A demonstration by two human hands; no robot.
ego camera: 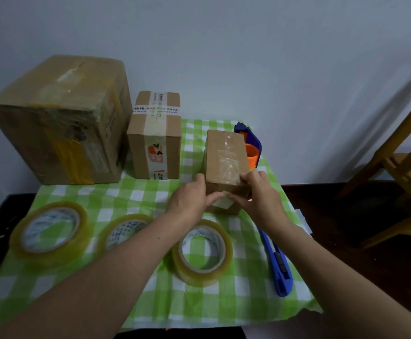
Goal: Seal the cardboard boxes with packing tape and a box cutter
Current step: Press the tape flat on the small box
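Observation:
A small cardboard box [225,155] stands on the green checked cloth [136,192], with clear tape running along its top and down its near face. My left hand [191,195] presses its thumb on the tape at the box's front. My right hand [257,192] curls over the near right top corner, its thumb also on the front tape. Three rolls of clear packing tape lie flat in front: left [50,232], middle [123,230], and nearest [202,252]. A blue box cutter [279,270] lies to the right, under my right forearm.
A large taped box [60,121] and a medium box with printed tape [155,138] stand at the back left. A purple and orange tape dispenser [251,145] sits behind the small box. A wooden chair [400,167] stands at the right. The dark table edge [1,216] shows left.

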